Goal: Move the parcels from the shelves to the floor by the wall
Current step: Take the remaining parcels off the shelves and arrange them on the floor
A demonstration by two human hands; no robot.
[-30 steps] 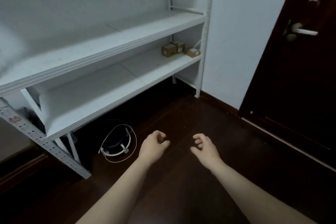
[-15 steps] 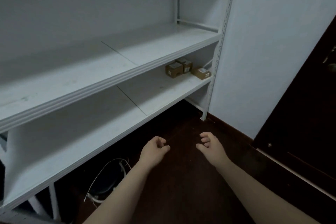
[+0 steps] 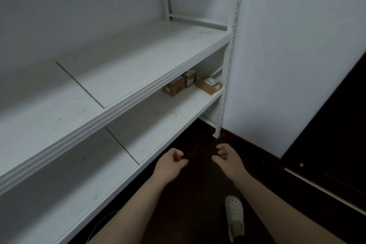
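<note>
Left hand (image 3: 170, 164) and right hand (image 3: 229, 159) hover above the floor (image 3: 198, 194), fingers loosely curled, holding nothing. Three parcels (image 3: 174, 88) sit at the right end of the lower shelf (image 3: 158, 125), near the wall (image 3: 297, 65), well apart from both hands. Two parcels appear to touch, but shadow obscures the contact. A white shoe (image 3: 234, 212) stands on the floor.

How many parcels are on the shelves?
3, all at the right end of the lower shelf: left parcel, middle parcel behind it, right parcel by the post. The upper shelf may hide more.
</note>
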